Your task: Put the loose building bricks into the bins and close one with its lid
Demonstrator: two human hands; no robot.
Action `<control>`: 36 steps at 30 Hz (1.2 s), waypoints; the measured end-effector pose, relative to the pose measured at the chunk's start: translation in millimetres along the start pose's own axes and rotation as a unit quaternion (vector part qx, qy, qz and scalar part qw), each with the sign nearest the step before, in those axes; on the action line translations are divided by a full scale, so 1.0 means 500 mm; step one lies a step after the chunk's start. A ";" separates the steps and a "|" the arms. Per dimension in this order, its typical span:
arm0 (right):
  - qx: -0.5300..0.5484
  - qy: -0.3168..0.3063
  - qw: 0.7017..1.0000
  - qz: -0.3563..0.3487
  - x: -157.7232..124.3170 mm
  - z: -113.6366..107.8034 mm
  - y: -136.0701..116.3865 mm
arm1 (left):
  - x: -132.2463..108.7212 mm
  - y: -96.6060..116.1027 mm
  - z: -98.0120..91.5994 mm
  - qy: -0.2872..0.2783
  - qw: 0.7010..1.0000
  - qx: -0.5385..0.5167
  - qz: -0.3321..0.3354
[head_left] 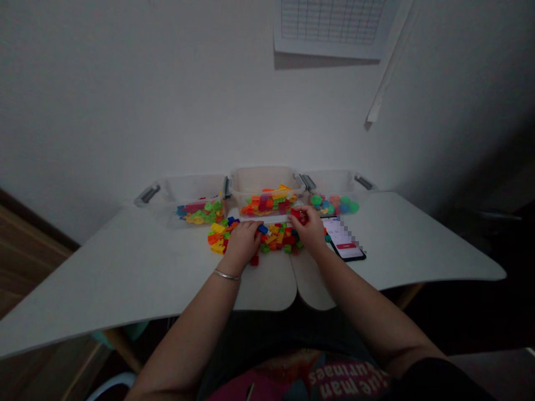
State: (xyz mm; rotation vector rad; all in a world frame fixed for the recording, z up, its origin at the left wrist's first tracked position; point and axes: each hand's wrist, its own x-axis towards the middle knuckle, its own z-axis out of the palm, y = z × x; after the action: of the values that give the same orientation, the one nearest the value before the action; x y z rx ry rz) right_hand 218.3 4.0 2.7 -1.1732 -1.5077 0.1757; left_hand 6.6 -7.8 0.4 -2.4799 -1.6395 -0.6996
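Observation:
A heap of small coloured plastic bricks (273, 236) lies on the white table (125, 267) in front of three clear tubs. My left hand (241, 240) rests on the heap's left part, fingers bent down over the bricks beside a blue brick (263, 229). My right hand (310, 228) is raised a little at the heap's right end, its fingers pinched on a red brick (298, 215). A thin silver bracelet (226, 274) circles my left wrist.
Three clear tubs stand along the wall: the left tub (186, 195) and middle tub (264, 186) hold mixed bricks, the right tub (338, 186) holds round coloured pieces. A phone (346, 242) with its screen lit lies right of my right hand. The table's front edge has two curved notches.

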 end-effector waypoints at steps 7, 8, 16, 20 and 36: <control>-0.010 0.015 1.000 -0.016 0.097 0.000 -0.009 | -0.001 -0.006 0.003 -0.001 1.000 -0.013 0.002; -0.032 0.015 0.999 -0.030 0.110 0.001 -0.012 | -0.001 -0.007 0.003 0.000 1.000 -0.013 0.001; -0.221 -0.034 0.974 -0.037 0.162 0.021 -0.050 | 0.000 -0.011 0.007 -0.004 1.000 -0.026 -0.003; -0.316 -0.080 0.944 -0.048 0.148 0.032 -0.065 | 0.002 -0.013 0.011 0.000 0.999 -0.034 -0.005; -0.236 -0.109 0.964 -0.050 0.155 0.039 -0.052 | 0.002 -0.016 0.013 0.006 1.000 -0.029 0.002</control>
State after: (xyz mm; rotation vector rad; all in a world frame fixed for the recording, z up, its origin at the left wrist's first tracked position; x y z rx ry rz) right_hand 200.3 57.3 65.1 -1.4853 -1.8627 -0.1378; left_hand 2.0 -1.5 -6.6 -2.5114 -1.6326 -0.7703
